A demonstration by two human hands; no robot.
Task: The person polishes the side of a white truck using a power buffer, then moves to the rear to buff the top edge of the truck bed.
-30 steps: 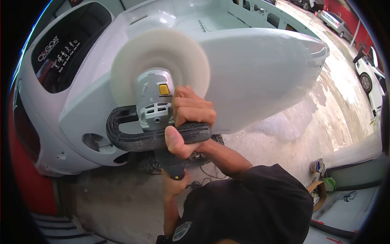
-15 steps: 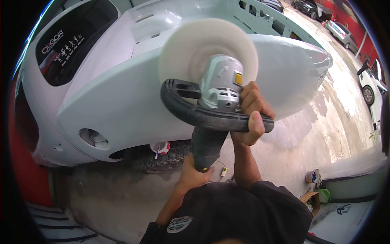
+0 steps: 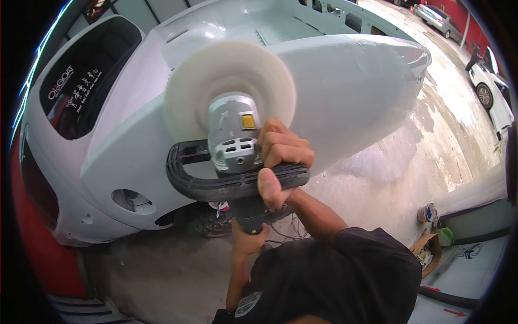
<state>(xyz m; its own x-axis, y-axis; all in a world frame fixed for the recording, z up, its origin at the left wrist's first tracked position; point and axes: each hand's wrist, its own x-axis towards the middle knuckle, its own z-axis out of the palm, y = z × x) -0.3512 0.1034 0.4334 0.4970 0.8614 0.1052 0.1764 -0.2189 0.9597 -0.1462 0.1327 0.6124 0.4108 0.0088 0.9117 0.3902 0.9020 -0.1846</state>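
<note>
A polishing machine (image 3: 233, 129) with a silver head and a yellow button is held over the white side panel (image 3: 345, 92) of a vehicle. Its round cream pad (image 3: 189, 81) is blurred by spinning. My right hand (image 3: 280, 156) wraps round the right end of the black loop handle (image 3: 216, 186). Lower down, my left hand (image 3: 248, 237) grips the rear of the black body. Whether the pad touches the panel cannot be made out.
A dark tyre (image 3: 202, 224) lies under the panel. At the right are a paint can (image 3: 428, 213), a cardboard box (image 3: 431, 254) and a white car (image 3: 493, 97). A person (image 3: 475, 56) stands by that car. A cable (image 3: 294, 229) trails on the floor.
The polishing machine and my right hand have moved left and slightly down across the view. My left hand has shifted slightly left and down. Both hands keep their hold.
</note>
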